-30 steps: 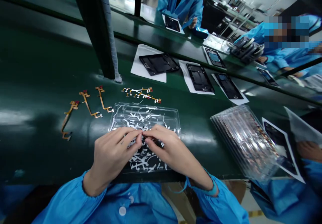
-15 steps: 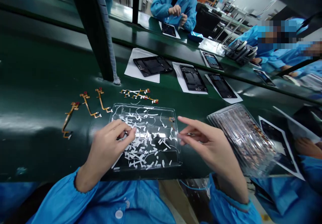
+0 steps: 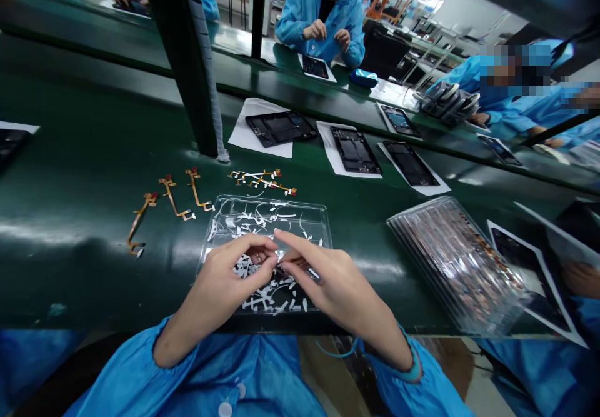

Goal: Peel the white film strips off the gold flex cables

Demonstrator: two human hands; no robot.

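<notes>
My left hand [image 3: 225,286] and my right hand [image 3: 328,286] meet fingertip to fingertip over a clear plastic tray [image 3: 323,217] littered with small white paper strips [image 3: 274,298]. Both hands pinch a small part between them; it is too small to name. On the green belt [image 3: 70,154] left of the tray lie three orange flex cables [image 3: 171,198]. A small heap of flex cables with white strips [image 3: 262,179] lies just beyond the tray.
A stack of clear trays [image 3: 454,261] stands to the right. Black device frames on white sheets [image 3: 281,128] lie further along the belt. A dark post [image 3: 180,60] rises behind the cables. People in blue coats work across the belt and at the right.
Half a second ago my right hand had swung out to the right, apart from the left. It has come back, and both hands are pinched together over the tray again.
</notes>
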